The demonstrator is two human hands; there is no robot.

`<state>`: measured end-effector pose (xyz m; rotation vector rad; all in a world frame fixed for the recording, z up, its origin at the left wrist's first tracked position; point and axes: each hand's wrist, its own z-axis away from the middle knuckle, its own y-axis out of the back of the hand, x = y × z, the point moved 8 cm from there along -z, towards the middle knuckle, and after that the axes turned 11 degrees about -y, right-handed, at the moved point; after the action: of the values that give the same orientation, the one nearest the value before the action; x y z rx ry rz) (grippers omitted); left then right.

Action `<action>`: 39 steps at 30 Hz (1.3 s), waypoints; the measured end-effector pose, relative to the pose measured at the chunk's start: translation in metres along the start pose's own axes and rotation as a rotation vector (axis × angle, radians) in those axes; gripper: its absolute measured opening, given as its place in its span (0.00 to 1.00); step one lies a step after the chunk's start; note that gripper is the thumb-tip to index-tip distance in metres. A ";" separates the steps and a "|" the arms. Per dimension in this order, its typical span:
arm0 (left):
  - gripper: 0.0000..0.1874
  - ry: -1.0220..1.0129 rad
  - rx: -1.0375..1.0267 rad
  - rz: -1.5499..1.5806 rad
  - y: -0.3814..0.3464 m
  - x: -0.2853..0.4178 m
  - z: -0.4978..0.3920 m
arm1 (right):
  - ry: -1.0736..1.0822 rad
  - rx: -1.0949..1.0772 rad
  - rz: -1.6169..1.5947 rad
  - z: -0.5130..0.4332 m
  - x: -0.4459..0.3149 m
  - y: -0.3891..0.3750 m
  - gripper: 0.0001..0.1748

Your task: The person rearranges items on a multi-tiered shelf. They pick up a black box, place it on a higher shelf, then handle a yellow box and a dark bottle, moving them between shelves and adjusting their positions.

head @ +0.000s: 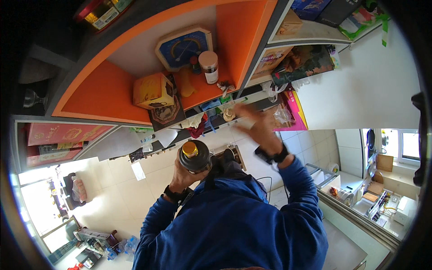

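Note:
My left hand (pixel 185 173) is closed around a dark bottle with a yellow cap (pixel 190 149), held upright in front of my body. My right hand (pixel 254 125), blurred, is raised at the edge of the shelf unit with its fingers spread, and nothing shows in it. Beyond it, the orange shelf compartment (pixel 202 91) bears a jar with a pinkish lid (pixel 209 67), a yellow box (pixel 153 91) on a dark patterned box (pixel 167 116), a small dark bottle (pixel 195 64) and a blue octagonal dial board (pixel 184 47).
A lower shelf holds cloths (pixel 197 126), a pink folder-like packet (pixel 295 111) and plastic bags. Red boxes (pixel 64 135) fill the left compartment. A white panel (pixel 357 81) stands at the right. Kitchen counters (pixel 351 182) are at far right, and a low wooden item (pixel 240 158) is by my feet.

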<state>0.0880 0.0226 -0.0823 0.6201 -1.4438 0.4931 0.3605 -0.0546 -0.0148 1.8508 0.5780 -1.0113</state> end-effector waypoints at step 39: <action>0.55 -0.124 -0.043 -0.203 -0.001 0.047 -0.067 | 0.014 0.148 -0.474 -0.040 -0.034 0.064 0.22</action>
<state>0.1424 0.0635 -0.0372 0.7644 -1.4847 0.2670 0.4043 -0.0482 0.0555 1.8916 1.0048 -1.3805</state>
